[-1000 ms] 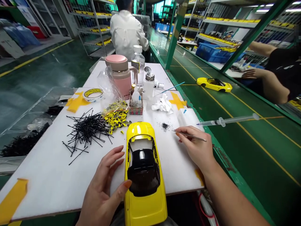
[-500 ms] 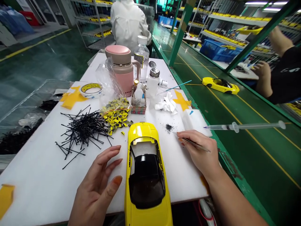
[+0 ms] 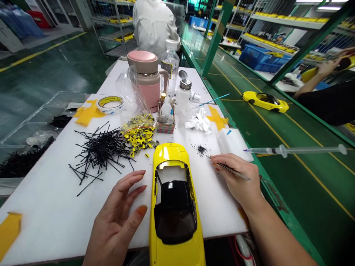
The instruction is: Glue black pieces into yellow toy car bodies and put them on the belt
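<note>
A yellow model car body (image 3: 163, 152) with a black roof lies lengthwise in front of me, its near end past the table edge. Beside its left flank my left hand (image 3: 119, 218) is open, thumb and fingers apart, holding nothing. My right hand (image 3: 238, 177) is closed around thin metal tweezers (image 3: 234, 171) on the car's right. The tweezer tips are close to a small heap of tiny black pieces (image 3: 201, 149); whether they grip one is too small to tell. Thin black rods (image 3: 104, 149) lie piled at the left, touching small yellow-and-black parts (image 3: 140, 135) spilling from a clear bag.
Behind stand a pink mug (image 3: 148, 88), a clear bottle (image 3: 170, 61), a pump bottle (image 3: 183, 94) and a small holder (image 3: 165, 127). A syringe (image 3: 294, 150) rests on a white foam block (image 3: 235, 144). Another yellow car (image 3: 266, 101) sits on the green conveyor; co-workers are beyond.
The whole view has shifted slightly, so things appear a little further right. My hands hold nearly the same pose. At the right, a co-worker's hands have moved and now hold a yellow part.
</note>
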`<state>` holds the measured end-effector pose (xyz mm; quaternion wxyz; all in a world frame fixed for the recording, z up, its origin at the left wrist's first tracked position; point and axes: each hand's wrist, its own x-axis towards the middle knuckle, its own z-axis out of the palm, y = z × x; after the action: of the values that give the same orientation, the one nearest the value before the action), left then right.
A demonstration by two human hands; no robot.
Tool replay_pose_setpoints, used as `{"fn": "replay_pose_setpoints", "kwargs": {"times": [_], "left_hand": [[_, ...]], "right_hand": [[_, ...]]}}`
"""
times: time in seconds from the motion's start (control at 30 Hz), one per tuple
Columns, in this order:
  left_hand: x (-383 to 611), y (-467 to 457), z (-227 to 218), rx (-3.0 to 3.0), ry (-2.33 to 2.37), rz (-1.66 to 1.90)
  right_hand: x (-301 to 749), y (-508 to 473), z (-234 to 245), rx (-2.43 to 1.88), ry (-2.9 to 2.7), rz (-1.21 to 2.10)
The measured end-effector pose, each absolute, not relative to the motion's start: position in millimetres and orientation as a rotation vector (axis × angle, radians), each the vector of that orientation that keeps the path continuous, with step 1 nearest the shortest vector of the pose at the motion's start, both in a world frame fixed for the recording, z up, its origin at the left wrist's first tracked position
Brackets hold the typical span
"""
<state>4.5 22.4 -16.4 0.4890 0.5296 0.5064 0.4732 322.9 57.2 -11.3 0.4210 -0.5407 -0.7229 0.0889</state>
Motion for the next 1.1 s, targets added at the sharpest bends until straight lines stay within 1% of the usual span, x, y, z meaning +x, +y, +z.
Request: {"fn": "replay_pose_setpoints", "kwargs": {"times": [0.23,0.37,0.53,0.73,1.1], "left_hand": [[7,24,-15,1.279,1.230,1.150],[8,23,-15,1.281,1.214,1.181],[9,24,-17,1.290,1.173,1.214],[9,24,-17,1.297,1.167,1.210],[12,24,-18,1.296,1.160,1.251]], "right_hand": [[322,56,-9,-1.344,-1.822,0.159],[311,36,10,-1.291,-1.949,0.113],[290,0,29,-1.221,-2.130,0.131],[277,-17,20,-1.138,-2.156,0.097],[279,-44,10,-1.221,-2.224,0.132]]}}
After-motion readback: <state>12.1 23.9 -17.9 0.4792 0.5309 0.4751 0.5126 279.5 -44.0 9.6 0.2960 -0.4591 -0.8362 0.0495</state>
